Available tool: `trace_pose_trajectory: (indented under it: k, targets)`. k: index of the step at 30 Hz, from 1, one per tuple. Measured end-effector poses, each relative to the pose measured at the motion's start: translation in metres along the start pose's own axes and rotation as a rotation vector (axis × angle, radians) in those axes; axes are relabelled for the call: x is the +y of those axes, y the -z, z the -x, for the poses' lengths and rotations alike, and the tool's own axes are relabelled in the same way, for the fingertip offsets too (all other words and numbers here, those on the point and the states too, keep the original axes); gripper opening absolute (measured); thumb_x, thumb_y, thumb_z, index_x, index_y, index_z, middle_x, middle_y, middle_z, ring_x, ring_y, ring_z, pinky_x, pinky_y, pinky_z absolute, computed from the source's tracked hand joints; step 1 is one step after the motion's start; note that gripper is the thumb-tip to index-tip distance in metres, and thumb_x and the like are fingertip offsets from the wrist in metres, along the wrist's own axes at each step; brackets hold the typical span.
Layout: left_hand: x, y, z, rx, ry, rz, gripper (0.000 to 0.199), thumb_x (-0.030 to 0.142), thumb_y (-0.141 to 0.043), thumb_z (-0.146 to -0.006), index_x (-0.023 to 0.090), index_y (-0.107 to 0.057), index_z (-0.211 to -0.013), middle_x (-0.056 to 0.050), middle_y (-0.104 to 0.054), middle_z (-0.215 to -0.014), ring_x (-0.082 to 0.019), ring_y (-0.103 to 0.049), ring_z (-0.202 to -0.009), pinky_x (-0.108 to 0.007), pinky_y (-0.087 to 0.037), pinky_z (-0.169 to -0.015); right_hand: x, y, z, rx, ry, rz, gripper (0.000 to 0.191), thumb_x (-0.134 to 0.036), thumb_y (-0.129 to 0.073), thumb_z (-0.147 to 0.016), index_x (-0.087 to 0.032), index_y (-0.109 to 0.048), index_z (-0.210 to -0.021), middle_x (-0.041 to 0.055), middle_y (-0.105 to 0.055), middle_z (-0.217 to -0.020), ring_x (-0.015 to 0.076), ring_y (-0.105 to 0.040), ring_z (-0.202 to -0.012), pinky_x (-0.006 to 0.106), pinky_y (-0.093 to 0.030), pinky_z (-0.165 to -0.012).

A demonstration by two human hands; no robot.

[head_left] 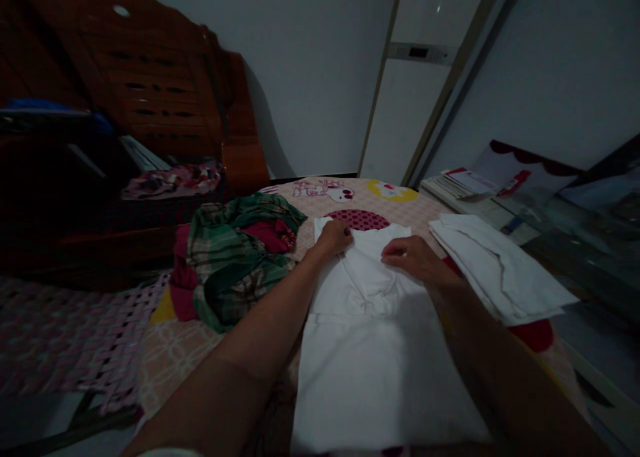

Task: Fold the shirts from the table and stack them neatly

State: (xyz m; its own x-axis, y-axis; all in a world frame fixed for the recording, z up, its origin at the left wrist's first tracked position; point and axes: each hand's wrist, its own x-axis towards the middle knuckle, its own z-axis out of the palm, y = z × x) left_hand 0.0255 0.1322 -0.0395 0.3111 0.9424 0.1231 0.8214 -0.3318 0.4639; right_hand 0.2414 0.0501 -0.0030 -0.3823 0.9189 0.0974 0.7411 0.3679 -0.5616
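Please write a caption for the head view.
Left hand and right hand at white cloth between green plaid fabric and folded white fabric.

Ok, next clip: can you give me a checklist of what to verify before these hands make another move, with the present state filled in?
1. Left hand at the white cloth: ok, up by its far end.
2. Right hand gripping the cloth: cannot tell; its fingers are curled over it, but the contact is unclear.
3. White cloth smooth: not ok, creases bunch up just nearer than the hands.
4. Green plaid cloth off the white cloth: ok, it lies to the left.
5. White pile off the white cloth: ok, it lies to the right.
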Motion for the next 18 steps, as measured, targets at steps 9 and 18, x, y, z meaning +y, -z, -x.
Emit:
trace_pose_trajectory:
  k: [9, 18]
  targets:
    - [-0.001, -0.001, -0.001, -0.002, 0.002, -0.011, 0.019, 0.017, -0.062, -0.077, 0.013, -0.076, -0.089, -0.008, -0.074, -0.086, -0.018, -0.066, -0.081, -0.024, -0.049, -0.078, -0.02, -0.042, 0.035, -0.066, 0.427, 0.389, 0.025, -0.018, -0.069, -0.078, -0.017, -0.064, -0.103, 0.0131, -0.066, -0.101, 0.027, -0.058, -0.099, 0.04, -0.045, -0.09]
    - [0.002, 0.004, 0.001, -0.013, -0.005, 0.009, 0.019, 0.015, -0.06, -0.076, 0.011, -0.076, -0.087, -0.008, -0.074, -0.083, -0.017, -0.065, -0.078, -0.023, -0.048, -0.074, -0.03, -0.018, 0.017, -0.181, 0.122, 0.0, 0.014, -0.022, -0.059, -0.078, -0.016, -0.071, -0.078, 0.002, -0.064, -0.07, 0.0145, -0.055, -0.064, 0.025, -0.038, -0.06]
